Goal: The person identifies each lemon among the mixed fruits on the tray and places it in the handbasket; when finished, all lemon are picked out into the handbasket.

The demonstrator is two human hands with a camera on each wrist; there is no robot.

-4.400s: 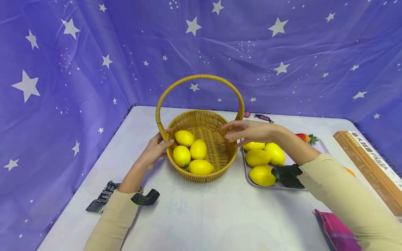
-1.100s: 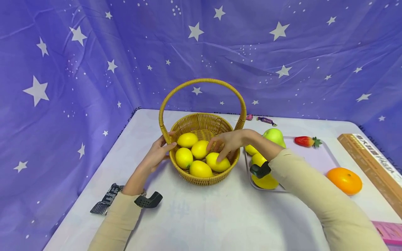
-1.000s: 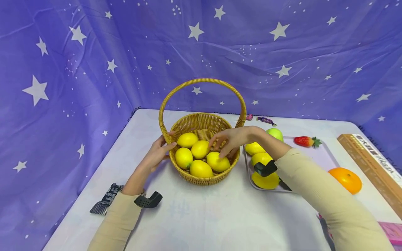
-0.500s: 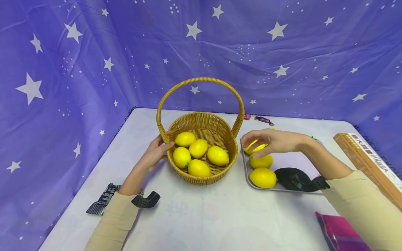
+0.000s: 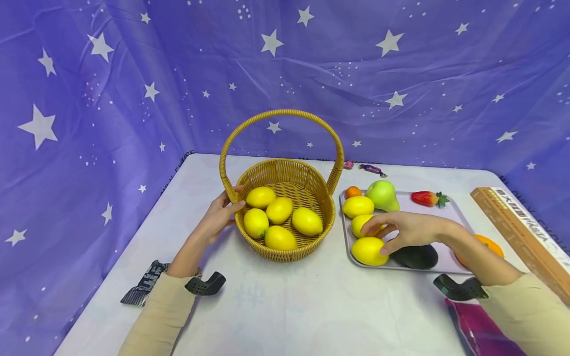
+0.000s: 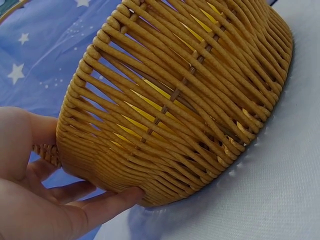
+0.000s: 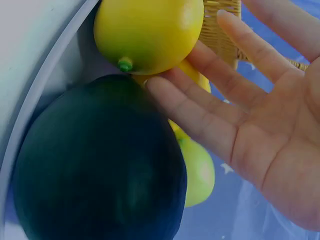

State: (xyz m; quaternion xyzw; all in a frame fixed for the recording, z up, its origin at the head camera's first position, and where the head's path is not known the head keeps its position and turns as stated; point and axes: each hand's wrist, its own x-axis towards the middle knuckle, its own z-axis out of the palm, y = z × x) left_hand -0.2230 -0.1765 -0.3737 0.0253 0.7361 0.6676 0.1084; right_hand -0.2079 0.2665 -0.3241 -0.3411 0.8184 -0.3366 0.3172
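Reaching over the tray (image 5: 450, 213) now: right hand (image 5: 407, 231) spread, fingers straight, fingertips touching the nearest lemon (image 5: 368, 250) at the tray's front-left corner, nothing gripped yet; left hand (image 5: 219, 215) resting open against the wicker basket (image 5: 285, 249) just left of the tray, thumb on the rim, steadying; five lemons (image 5: 279, 210) already lying inside the basket; two more lemons, a pear (image 5: 382, 195) and a dark avocado (image 5: 416, 256) also on the tray. Picking step, by the look of it; next move calls for curling fingers round that front lemon, lifting clear of the avocado just beside.
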